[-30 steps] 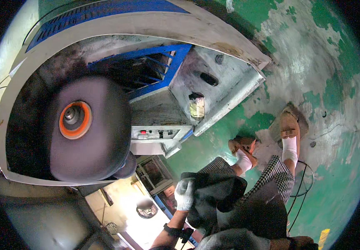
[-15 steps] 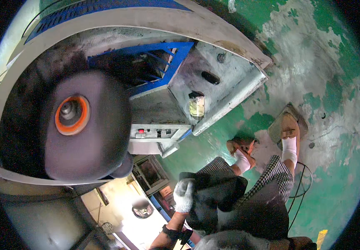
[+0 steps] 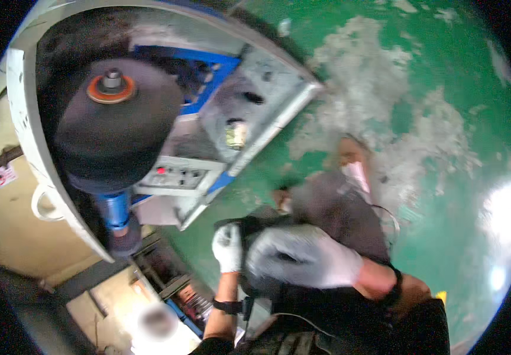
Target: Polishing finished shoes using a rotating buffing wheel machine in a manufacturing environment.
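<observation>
My left hand (image 3: pixel 227 248), in a white knit glove, is closed in front of my dark clothing. Its curled fingers lie against a dark, soft-looking piece (image 3: pixel 245 228) that I cannot identify. Close beside it is my right hand (image 3: pixel 303 257), in a pale glove with greyish fingers; motion smears it, so its grip does not show. Both wrists wear black straps. Up and to the left stands a large dark polishing wheel (image 3: pixel 119 130) with an orange ring and a metal nut at its hub, apart from both hands.
A white machine housing (image 3: pixel 22 112) curves round the wheel. Its control panel (image 3: pixel 178 176) has a red button, and a pale jar-like object (image 3: pixel 236 135) sits on the tray. A brightly lit table (image 3: pixel 110 302) stands lower left. Green worn floor (image 3: pixel 445 195) spreads to the right.
The view has shifted, and the machine now appears further left. My right hand has come up from the lower edge to beside my left hand, which stays closed.
</observation>
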`<state>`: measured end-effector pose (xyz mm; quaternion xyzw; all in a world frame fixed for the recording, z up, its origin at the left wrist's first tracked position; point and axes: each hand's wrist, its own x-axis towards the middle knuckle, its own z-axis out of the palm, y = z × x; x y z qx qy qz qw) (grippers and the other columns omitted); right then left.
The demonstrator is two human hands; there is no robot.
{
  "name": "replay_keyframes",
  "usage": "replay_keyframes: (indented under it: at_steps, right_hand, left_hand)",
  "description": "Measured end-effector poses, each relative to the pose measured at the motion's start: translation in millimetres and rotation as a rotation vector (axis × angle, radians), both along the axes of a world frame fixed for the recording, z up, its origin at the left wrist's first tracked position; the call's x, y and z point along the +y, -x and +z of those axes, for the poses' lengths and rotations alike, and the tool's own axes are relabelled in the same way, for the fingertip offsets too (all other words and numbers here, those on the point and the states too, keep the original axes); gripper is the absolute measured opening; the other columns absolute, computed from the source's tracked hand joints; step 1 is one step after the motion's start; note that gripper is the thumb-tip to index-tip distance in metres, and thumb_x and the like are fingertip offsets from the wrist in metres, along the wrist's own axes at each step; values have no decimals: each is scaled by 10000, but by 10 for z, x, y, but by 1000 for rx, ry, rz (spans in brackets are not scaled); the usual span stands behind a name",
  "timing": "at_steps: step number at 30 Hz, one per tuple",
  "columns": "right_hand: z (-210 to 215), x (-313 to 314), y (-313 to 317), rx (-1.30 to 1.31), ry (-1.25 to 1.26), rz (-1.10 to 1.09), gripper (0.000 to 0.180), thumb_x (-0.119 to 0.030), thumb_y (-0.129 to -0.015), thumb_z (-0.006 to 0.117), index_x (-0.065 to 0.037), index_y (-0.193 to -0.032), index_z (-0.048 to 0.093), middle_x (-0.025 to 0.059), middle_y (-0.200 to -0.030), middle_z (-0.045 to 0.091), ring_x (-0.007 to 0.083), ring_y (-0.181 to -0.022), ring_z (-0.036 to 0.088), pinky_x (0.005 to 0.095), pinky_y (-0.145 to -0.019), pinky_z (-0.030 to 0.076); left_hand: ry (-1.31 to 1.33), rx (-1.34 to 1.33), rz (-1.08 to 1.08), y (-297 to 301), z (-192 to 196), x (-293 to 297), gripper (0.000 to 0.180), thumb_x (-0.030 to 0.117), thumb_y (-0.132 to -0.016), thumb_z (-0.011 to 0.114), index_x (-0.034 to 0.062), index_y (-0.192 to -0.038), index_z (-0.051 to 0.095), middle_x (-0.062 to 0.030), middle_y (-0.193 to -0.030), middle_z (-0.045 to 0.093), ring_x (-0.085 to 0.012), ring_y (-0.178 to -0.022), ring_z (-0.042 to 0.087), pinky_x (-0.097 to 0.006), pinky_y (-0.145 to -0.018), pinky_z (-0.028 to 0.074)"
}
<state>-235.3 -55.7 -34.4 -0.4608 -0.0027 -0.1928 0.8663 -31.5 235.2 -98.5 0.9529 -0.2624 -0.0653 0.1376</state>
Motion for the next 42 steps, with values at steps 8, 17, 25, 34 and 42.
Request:
replay_keyframes:
  at_steps: [8,17,25,34,42]
  right_hand:
    - [-18,243,-87,150,-88,-125,209,-225,-955,588,-18,-928,598,17,-849,626,76,-807,575,262,-748,486]
    - [-196,383,-166,9,58,-295,104,-96,-935,565,-24,-1004,593,61,-941,636,181,-868,640,268,-735,500]
    - [-38,450,85,315,70,-410,129,-96,-910,580,-28,-957,679,66,-829,693,130,-730,652,298,-653,527]
    - [-279,641,574,-30,205,-559,138,-52,-845,565,-39,-967,629,94,-1018,642,229,-895,628,339,-803,521]
    - [-554,1715,3601,1106,514,-1230,262,-175,-876,603,-52,-1105,629,122,-988,673,289,-870,664,363,-768,538]
  left_hand:
    - [-99,28,-122,-94,-74,-226,240,262,-896,591,45,-828,671,-134,-799,655,-286,-727,612,-393,-695,470]
    - [-109,-26,-384,5,-67,-481,277,299,-903,543,53,-886,669,-171,-861,659,-351,-805,621,-442,-715,470]
    - [-239,96,-447,57,45,-633,372,395,-883,542,65,-962,695,-196,-914,680,-378,-847,652,-458,-729,496]
    - [-301,45,-570,6,0,-700,460,427,-884,511,54,-1092,682,-218,-1024,670,-382,-980,638,-446,-838,491]
    - [-274,53,-632,71,64,-772,476,455,-892,498,48,-1032,702,-231,-988,671,-401,-949,638,-458,-808,484]
